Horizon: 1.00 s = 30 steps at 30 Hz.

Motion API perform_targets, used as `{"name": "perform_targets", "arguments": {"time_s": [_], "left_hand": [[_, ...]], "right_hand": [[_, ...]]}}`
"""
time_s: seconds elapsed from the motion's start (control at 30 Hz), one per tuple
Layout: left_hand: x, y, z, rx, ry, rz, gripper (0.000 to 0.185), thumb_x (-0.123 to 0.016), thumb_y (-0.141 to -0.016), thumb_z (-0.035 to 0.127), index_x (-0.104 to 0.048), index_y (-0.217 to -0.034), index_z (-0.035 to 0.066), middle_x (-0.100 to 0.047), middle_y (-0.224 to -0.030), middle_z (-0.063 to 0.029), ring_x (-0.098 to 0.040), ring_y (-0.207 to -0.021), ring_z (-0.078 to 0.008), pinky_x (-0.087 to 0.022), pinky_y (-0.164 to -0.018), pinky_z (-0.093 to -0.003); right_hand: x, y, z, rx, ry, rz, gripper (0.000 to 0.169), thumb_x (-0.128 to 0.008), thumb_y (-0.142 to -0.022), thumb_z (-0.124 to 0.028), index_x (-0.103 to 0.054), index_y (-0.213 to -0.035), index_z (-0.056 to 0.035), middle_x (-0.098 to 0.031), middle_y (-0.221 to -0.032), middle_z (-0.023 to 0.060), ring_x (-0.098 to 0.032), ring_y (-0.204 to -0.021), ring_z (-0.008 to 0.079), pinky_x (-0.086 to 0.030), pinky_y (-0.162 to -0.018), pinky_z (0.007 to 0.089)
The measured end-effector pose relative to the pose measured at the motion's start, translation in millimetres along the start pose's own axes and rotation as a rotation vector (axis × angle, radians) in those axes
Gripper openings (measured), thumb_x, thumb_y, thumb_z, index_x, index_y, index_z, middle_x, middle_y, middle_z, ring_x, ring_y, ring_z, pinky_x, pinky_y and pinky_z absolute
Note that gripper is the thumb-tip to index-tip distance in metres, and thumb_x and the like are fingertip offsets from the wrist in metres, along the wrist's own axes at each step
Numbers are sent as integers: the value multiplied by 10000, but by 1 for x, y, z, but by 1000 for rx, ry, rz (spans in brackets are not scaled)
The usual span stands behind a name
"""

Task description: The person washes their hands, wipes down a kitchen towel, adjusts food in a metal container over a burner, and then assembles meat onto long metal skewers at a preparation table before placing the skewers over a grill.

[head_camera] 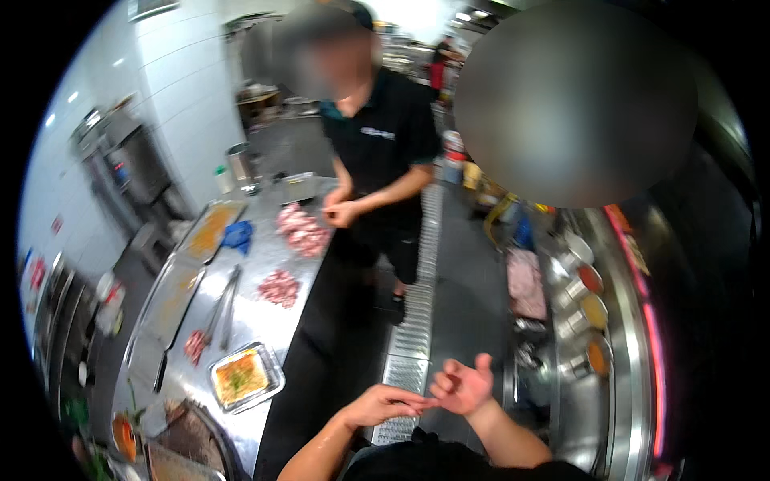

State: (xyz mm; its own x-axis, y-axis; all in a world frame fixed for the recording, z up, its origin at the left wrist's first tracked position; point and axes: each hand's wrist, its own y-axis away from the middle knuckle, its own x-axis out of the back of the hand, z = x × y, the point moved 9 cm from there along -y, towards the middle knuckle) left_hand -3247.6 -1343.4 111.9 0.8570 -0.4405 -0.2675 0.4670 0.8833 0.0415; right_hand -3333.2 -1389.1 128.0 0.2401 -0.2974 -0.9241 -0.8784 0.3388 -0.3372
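My left hand is low in the middle of the view, its fingertips touching a finger of my right hand, whose palm faces up with the fingers partly curled. Neither holds an object. Both are in front of my body over the floor, between a steel table on the left and a steel counter on the right. Nearest on the table is a foil tray of orange-topped food with green garnish. Skewered-looking raw meat lies beyond it in a small pile, with a larger meat pile further back.
A co-worker in black stands at the table's far end, hands together beside the meat. Long tongs, a blue cloth and metal trays occupy the table. A floor drain grate runs down the aisle. Seasoning containers line the right counter.
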Motion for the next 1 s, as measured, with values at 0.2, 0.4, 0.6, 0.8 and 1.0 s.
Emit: {"name": "perform_targets", "arguments": {"time_s": [0.2,0.4,0.6,0.8,1.0], "left_hand": [[-5,5,3,-48,-107,120,206,-636,-832,14,-647,-1026,-52,-682,-905,-150,-662,-836,-199,-527,-761,-289],[-28,-28,-23,22,-42,46,159,-598,-851,-4,-658,-981,-74,-682,-875,-163,-666,-782,-207,-533,-707,-286],[-39,-50,-44,22,91,101,272,-662,-846,213,-639,-877,-56,-625,-721,-95,-562,-613,-161,-469,-607,-273],[-101,-101,-72,188,244,-32,281,-573,-912,210,-567,-1080,-15,-610,-714,-93,-573,-608,-172,-478,-587,-277],[-72,-127,-165,350,-239,-103,69,-511,-920,43,-497,-953,103,-557,-812,-20,-513,-623,-111,-459,-569,-259]], "right_hand": [[-16,4,2,8,-73,-39,730,-458,-813,-685,-525,-1164,-48,-572,-1023,133,-511,-1029,305,-357,-960,538],[-31,46,-21,166,74,14,750,-424,-805,-710,-530,-1073,-18,-576,-861,113,-557,-881,281,-421,-830,425],[-28,79,-33,398,262,86,689,-391,-840,-682,-513,-974,-18,-561,-702,85,-589,-674,216,-478,-687,347],[-36,153,-45,648,480,113,655,-384,-859,-663,-517,-953,-29,-550,-702,76,-584,-657,197,-502,-688,367],[68,306,-23,248,1052,1122,387,-452,-943,-444,-551,-952,-70,-523,-776,14,-487,-671,105,-435,-582,284]]}}
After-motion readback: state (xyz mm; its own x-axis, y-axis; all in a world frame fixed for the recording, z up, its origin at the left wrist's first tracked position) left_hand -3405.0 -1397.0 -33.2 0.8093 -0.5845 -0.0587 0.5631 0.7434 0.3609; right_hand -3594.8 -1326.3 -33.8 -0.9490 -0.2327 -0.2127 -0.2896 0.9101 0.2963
